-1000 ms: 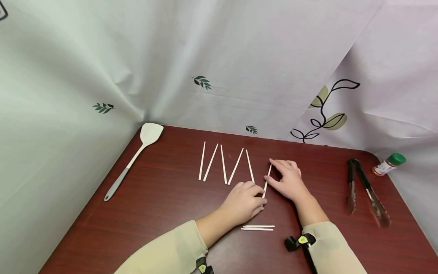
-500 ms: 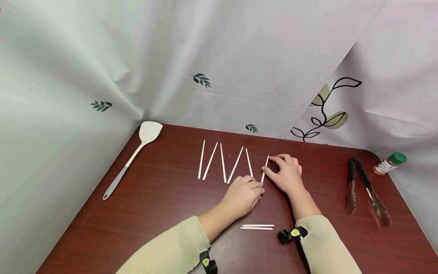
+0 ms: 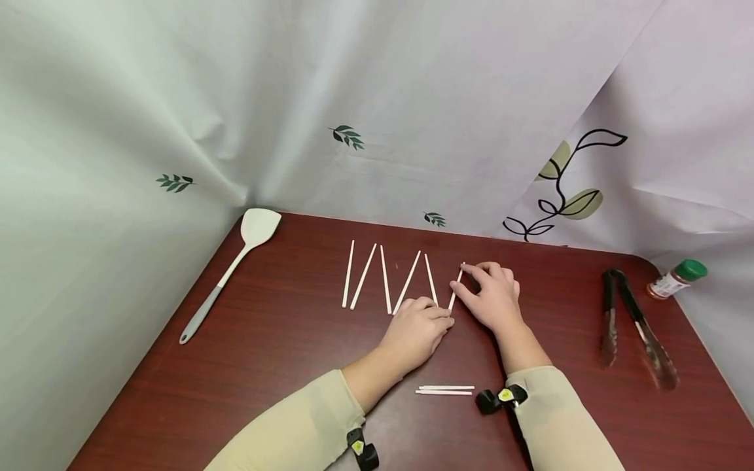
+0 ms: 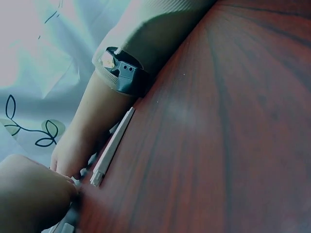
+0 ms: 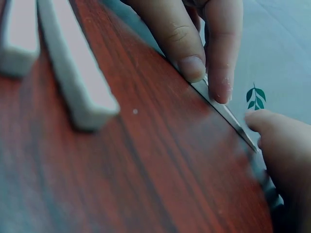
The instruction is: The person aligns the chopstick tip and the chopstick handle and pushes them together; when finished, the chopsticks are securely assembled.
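In the head view, a slanted white stick [image 3: 457,288] lies on the table at the right end of a row of several similar sticks [image 3: 385,278] set in zigzag. My left hand [image 3: 415,330] pinches its near end; the right wrist view shows that thumb and finger [image 5: 222,87] at the thin stick. My right hand [image 3: 491,294] reaches in from the right, index fingertip at the far end and thumb at the middle of the same stick. The left hand hides the near ends of neighbouring sticks. A few spare sticks [image 3: 446,390] lie flat between the forearms.
A white spatula with a grey handle [image 3: 203,314] lies at the left edge. Black-handled metal tongs [image 3: 639,327] and a green-capped bottle [image 3: 674,280] are on the right. A patterned curtain [image 3: 383,183] stands behind the dark red table [image 3: 283,392].
Both hands have moved the slanted stick away from the body and slightly left, lining it up with the row. In the last half second they shift little. The other sticks stay put.
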`<state>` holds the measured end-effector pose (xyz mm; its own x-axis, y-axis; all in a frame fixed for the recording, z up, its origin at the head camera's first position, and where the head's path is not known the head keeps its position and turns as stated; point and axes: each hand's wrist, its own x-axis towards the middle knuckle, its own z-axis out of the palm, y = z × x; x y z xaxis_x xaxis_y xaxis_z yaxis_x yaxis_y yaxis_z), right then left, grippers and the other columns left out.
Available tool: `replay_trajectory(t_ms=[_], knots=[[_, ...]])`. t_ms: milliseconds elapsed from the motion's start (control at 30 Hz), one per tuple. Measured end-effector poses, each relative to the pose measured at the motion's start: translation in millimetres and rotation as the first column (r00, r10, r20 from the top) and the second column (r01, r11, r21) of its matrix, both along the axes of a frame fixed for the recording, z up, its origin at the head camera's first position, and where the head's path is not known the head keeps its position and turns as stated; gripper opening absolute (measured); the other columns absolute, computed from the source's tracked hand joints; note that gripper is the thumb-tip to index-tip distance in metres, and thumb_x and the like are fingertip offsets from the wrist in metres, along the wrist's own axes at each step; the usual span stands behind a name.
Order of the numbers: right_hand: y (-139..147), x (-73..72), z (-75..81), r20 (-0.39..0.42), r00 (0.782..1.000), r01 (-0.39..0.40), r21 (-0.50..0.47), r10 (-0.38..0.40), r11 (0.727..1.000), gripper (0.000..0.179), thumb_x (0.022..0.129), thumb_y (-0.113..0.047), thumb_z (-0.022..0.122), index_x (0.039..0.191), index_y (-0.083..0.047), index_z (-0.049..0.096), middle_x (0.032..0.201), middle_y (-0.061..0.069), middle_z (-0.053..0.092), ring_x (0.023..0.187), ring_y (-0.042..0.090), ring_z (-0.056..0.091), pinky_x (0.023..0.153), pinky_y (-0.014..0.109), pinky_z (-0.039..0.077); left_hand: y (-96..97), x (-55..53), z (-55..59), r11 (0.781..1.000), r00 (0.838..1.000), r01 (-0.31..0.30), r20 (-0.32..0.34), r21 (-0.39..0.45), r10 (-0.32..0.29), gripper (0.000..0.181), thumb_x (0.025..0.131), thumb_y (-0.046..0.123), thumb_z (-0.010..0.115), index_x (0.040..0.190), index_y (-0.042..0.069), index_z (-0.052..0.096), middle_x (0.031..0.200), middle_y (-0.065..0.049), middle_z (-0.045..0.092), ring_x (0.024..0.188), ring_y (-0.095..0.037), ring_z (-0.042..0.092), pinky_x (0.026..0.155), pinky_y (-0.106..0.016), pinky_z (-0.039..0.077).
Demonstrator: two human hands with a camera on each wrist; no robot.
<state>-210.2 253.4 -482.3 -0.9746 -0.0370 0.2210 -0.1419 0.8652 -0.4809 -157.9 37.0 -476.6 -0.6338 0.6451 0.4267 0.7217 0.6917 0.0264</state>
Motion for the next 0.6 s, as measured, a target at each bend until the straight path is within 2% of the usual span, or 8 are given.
replay_trajectory(t_ms=[267,600], knots=[[2.0,2.4,-1.7,-0.029,0.998,-0.055,0.04,0.057,0.998,0.059,0.094,-0.046,0.076,0.145,-0.016,0.068,0.141,0.017,0.053,0.128,0.048,0.041,0.101,0.067,0.028,-0.2,-1.1,-0.8,1.0,1.0,-0.012,-0.023,0.012,0.012,0.016,0.103,0.031,0.072,0.112,0.031,0.085,0.12,0.016,0.076,0.111,-0.012,0.064,0.09,-0.033,0.05],[0.0,3.1,-0.2,-0.005,0.998,-0.06,0.052,0.06,0.997,0.062,0.095,-0.051,0.075,0.146,-0.018,0.067,0.143,0.017,0.051,0.129,0.047,0.04,0.101,0.067,0.027,-1.6,-3.3,-2.2,0.999,0.999,-0.03,-0.014,0.017,0.031,0.017,0.103,0.032,0.072,0.114,0.032,0.085,0.12,0.016,0.076,0.111,-0.011,0.064,0.089,-0.032,0.05]])
